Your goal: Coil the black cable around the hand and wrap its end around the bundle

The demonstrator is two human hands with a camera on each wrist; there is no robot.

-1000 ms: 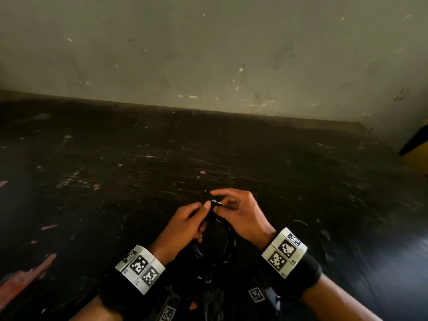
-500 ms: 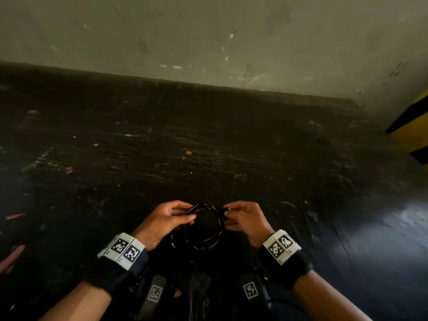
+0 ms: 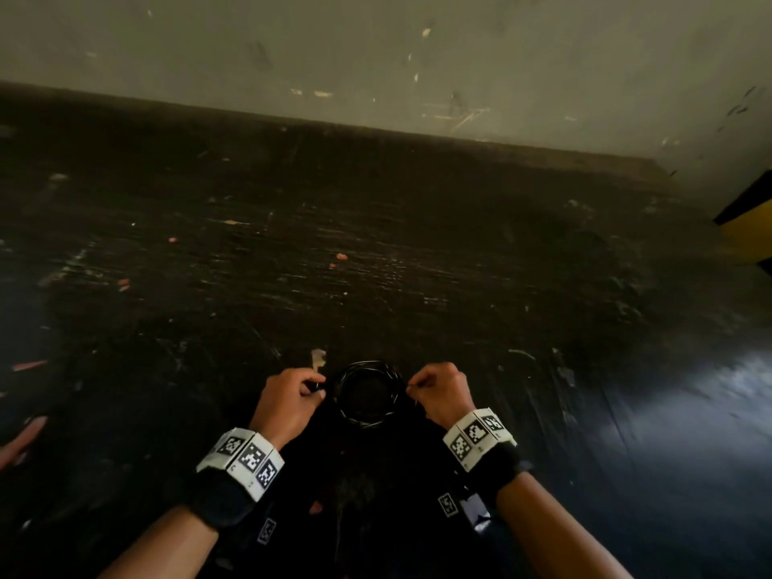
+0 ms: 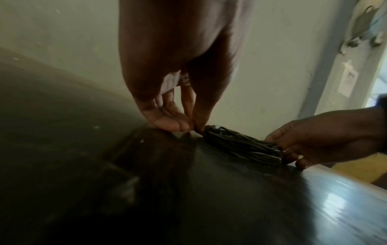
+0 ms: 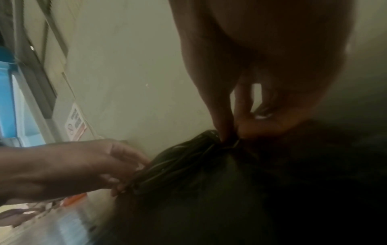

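Two hands flank the coiled black cable (image 3: 364,395) lying flat on the dark table (image 3: 417,265): left hand (image 3: 288,401) pinching its left rim, right hand (image 3: 438,390) pinching its right rim, equally near.

Cable (image 3: 364,395): black, smooth, slightly glossy jacket, looks plastic or rubber. Table (image 3: 376,265): dark, scratched and scuffed, matt far, glossy sheen near right. Wall (image 3: 376,56): matt, chipped paint. Wristbands (image 3: 242,457): black cloth, white printed markers.
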